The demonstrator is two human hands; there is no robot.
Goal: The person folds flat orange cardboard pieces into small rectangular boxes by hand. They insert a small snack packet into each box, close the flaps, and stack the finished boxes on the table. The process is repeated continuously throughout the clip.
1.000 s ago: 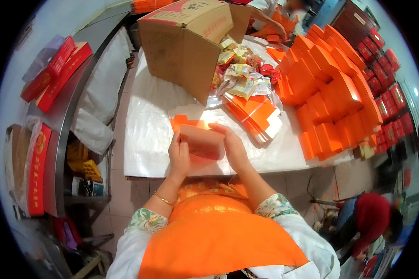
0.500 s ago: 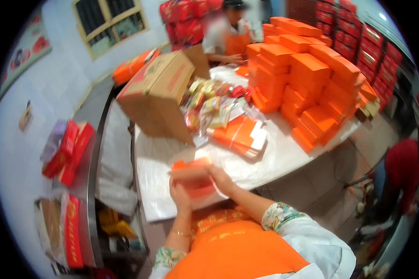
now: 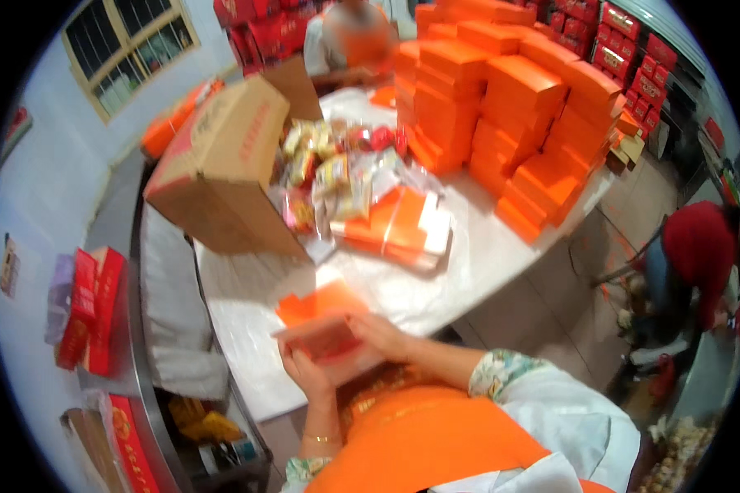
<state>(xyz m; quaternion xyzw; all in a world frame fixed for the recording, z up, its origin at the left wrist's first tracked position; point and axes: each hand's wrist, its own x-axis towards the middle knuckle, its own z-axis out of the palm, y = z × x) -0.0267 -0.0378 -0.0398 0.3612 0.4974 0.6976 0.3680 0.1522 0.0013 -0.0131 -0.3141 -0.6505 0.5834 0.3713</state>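
Head view: I see my left hand (image 3: pixel 302 367) and right hand (image 3: pixel 384 335) both gripping a small orange box (image 3: pixel 330 338) between the fingers, tilted, probably for folding; flat orange card (image 3: pixel 316 302) lies just beyond the fingertips.

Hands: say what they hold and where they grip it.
Both hold an orange box: left hand at its lower left edge, right hand at its right side.
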